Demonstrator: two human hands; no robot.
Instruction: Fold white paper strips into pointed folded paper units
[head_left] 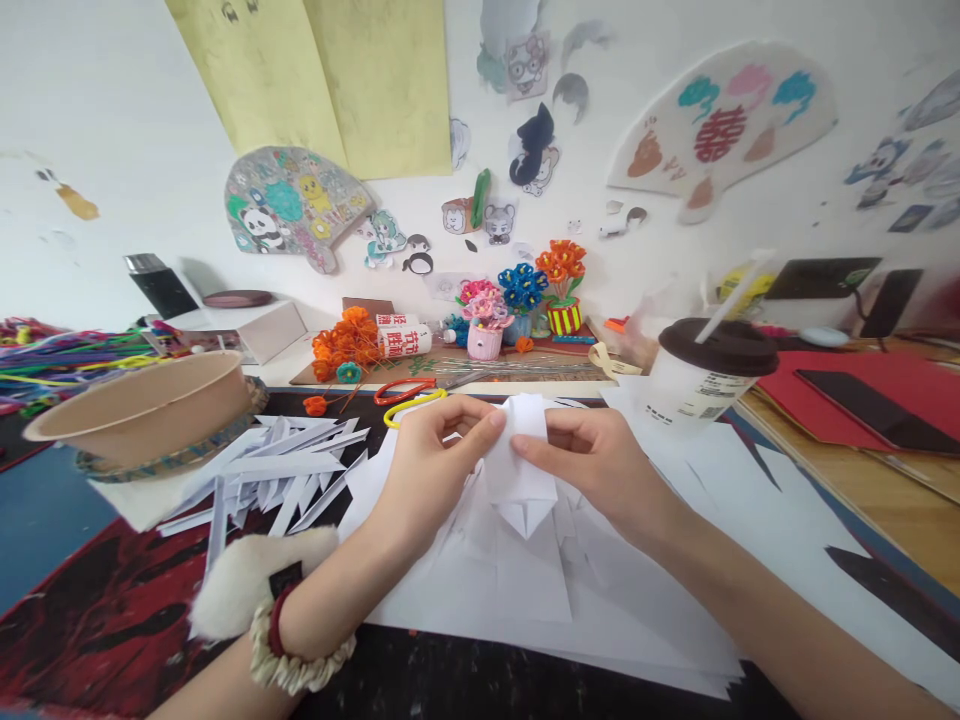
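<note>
A folded white paper piece (523, 465) with a pointed lower end is held up between both hands. My left hand (450, 450) pinches its left edge, thumb in front and fingers behind. On the right edge, my right hand (585, 450) grips it the same way. Beneath them lie flat white sheets (480, 600) and a smaller paper strip (532, 575). To the left is a heap of narrow folded paper strips (277, 465). Scissors with red and yellow handles (409, 400) lie just beyond my left hand.
A beige bowl (150, 410) stands at the left, a lidded cup with a straw (705, 370) at the right. Craft flowers (487, 305) line the back. A white fluffy object (247, 580) lies by my left wrist. A black phone (877, 405) rests at the far right.
</note>
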